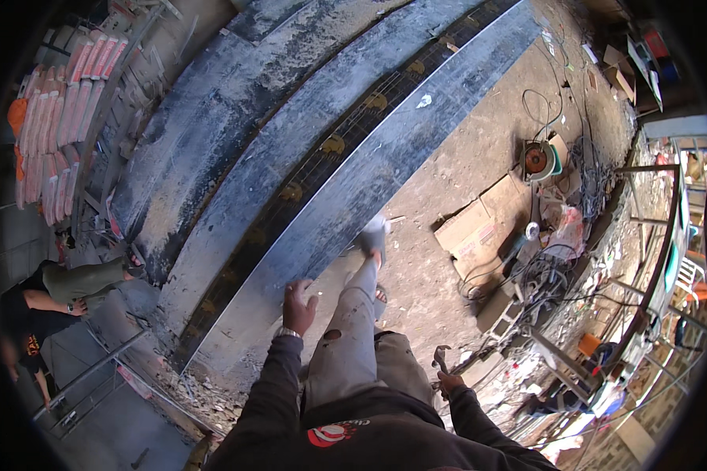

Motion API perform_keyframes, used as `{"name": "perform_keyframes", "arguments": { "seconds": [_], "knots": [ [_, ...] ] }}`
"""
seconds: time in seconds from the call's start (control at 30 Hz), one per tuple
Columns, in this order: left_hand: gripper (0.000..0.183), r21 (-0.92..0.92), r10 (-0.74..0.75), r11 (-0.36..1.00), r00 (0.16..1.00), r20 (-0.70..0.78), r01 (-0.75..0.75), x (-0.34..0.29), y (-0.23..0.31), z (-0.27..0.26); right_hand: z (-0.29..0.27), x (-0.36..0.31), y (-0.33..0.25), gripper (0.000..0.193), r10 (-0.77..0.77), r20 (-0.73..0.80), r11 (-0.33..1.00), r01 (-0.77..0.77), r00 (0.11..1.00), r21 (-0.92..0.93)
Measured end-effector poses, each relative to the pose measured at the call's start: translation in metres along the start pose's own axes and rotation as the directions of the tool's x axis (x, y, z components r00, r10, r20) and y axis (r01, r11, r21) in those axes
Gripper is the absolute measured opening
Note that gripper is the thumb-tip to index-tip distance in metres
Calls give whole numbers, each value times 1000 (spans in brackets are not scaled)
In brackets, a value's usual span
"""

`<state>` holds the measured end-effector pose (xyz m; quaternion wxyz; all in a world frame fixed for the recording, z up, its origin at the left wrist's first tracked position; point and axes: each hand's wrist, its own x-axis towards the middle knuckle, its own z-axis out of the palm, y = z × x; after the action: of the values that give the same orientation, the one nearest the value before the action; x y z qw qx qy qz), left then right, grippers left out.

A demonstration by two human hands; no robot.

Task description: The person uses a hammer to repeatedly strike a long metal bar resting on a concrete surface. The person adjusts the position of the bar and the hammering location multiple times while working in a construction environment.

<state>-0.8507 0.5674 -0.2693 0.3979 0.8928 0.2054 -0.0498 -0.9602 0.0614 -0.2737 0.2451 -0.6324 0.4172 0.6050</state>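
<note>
My left hand is held out with thumb and fingers apart, nothing in it, next to the near end of a long grey panel. Whether it touches the panel I cannot tell. Low at my right side, my right hand is wrapped around the handle of a hammer, its head pointing up. Beyond the panel runs a dark channel with bar mesh and several yellowish lumps in it. My legs are apart as in a stride, one foot beside the panel's edge.
Flattened cardboard, a machine with a reddish disc, a hollow block and tangled cables lie on the right. Another person is at the left, below stacked long pale bundles. A metal rail stands lower left.
</note>
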Motion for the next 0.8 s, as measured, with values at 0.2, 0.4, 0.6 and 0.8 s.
{"name": "perform_keyframes", "arguments": {
  "seconds": [0.2,0.4,0.6,0.8],
  "knots": [
    [58,165,121,983,960,-252,-80,192,72,16,-78,35,-42,43,-185,-147,981,174,972,-82],
    [85,309,11,950,988,-153,38,346,135,61,-163,56,-90,35,-521,-236,786,353,820,-507],
    [91,293,-149,937,977,-152,189,366,131,94,-274,30,-175,39,-477,-245,791,291,844,-537],
    [88,433,-142,892,990,2,127,395,139,83,-407,51,-258,45,-723,-136,498,375,677,-782]
  ]
}}
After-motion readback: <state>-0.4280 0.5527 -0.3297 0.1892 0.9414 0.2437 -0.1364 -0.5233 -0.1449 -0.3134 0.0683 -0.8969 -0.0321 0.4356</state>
